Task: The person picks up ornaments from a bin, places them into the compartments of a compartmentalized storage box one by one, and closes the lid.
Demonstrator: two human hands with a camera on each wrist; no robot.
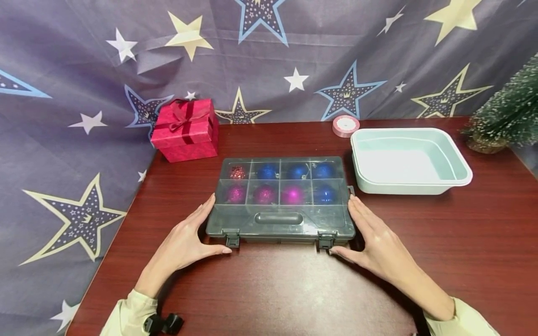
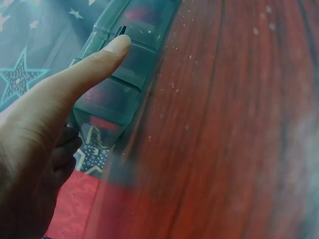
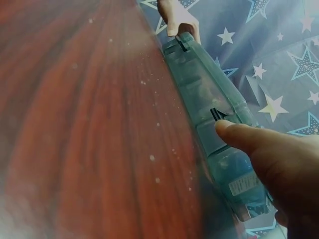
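Note:
A clear grey plastic compartment case (image 1: 275, 218) lies on the table with its lid down. Through the lid, small glittery balls show in two rows: a red ball (image 1: 237, 172), several blue ones and several pink ones such as the pink ball (image 1: 293, 194). My left hand (image 1: 185, 245) holds the case's left end, fingers along the side and thumb at the front by the left latch (image 1: 232, 239). At the opposite end my right hand (image 1: 380, 245) holds it likewise, its thumb at the right latch (image 1: 326, 240). In the right wrist view that thumb touches the latch (image 3: 218, 114).
A red gift box (image 1: 185, 130) with a bow stands at the back left. Behind the case on the right are a pink ribbon roll (image 1: 345, 126) and a pale green tub (image 1: 412, 186). A small frosted fir tree (image 1: 506, 107) stands at the far right, before a star-patterned cloth (image 1: 269, 70).

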